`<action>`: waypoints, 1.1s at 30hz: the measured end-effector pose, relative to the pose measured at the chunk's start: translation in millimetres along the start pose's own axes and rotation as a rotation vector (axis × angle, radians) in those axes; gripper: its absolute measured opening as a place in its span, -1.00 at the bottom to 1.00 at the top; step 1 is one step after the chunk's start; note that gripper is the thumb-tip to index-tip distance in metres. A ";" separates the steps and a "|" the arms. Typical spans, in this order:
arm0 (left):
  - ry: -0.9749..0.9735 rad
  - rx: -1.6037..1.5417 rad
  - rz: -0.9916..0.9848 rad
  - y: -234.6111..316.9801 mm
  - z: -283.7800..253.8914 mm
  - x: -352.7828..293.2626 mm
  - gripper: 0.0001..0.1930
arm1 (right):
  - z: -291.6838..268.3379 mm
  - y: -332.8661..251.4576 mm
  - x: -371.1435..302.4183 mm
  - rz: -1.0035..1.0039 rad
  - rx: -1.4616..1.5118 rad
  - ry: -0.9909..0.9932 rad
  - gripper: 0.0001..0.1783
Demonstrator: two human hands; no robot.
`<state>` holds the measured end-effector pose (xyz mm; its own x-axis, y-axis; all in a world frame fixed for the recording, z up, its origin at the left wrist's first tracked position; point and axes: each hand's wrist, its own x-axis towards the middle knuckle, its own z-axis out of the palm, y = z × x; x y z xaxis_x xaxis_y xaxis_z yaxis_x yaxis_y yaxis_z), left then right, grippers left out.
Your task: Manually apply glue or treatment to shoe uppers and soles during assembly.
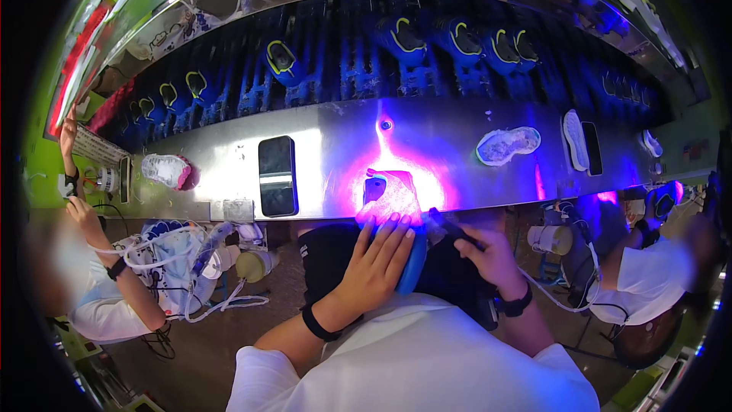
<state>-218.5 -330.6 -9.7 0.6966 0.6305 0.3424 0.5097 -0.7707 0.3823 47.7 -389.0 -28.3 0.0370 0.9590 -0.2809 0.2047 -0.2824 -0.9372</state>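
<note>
A blue shoe upper [412, 263] leans against the near edge of the metal bench, its far end washed out by bright pink-violet light. My left hand [374, 263] lies over it with the fingers stretched along its surface, holding it. To the right, my right hand [492, 254] is closed around the dark handle of a brush-like tool [461, 230]. The tool's tip points toward the shoe upper, and I cannot tell whether it touches. Glare hides detail at the lit end.
Behind the bench [328, 126], a dark rack conveyor [335, 53] carries several blue shoes [280, 59]. A phone [277, 175] and a pink-edged shoe sole [164, 171] lie left, a white sole [507, 145] right. Co-workers sit on both sides, near hoses [236, 304] and a pot [550, 239].
</note>
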 end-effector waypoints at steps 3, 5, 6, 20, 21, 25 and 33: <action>-0.009 -0.008 -0.033 12.7 3.1 3.4 -0.41 | -4.3 3.3 -9.4 -0.042 0.057 0.057 -0.67; 0.005 -0.020 -0.050 20.7 2.2 7.3 -0.37 | -15.9 9.0 -25.5 -0.063 0.006 -0.063 -0.65; 0.017 -0.042 -0.067 23.9 2.1 10.8 -0.32 | -17.1 7.2 -28.9 -0.070 0.010 -0.063 -0.65; 0.058 0.099 -0.124 55.2 -0.6 81.1 -0.14 | -34.7 2.7 -64.9 0.057 0.331 -0.041 -0.59; 0.058 0.093 -0.131 55.8 -1.6 86.8 -0.12 | -35.1 2.3 -68.7 0.058 0.334 -0.035 -0.59; 0.085 0.107 -0.104 53.1 3.1 110.7 -0.10 | -37.1 -12.6 -75.5 0.079 0.302 0.058 -0.61; 0.136 0.045 -0.160 39.0 9.3 143.6 0.05 | -61.4 -40.5 -52.1 -0.178 -0.190 0.333 -0.62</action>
<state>-93.9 -271.0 46.4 0.5317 0.7497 0.3941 0.6326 -0.6609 0.4038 97.5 -426.1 37.0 0.2922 0.9563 -0.0066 0.4118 -0.1320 -0.9017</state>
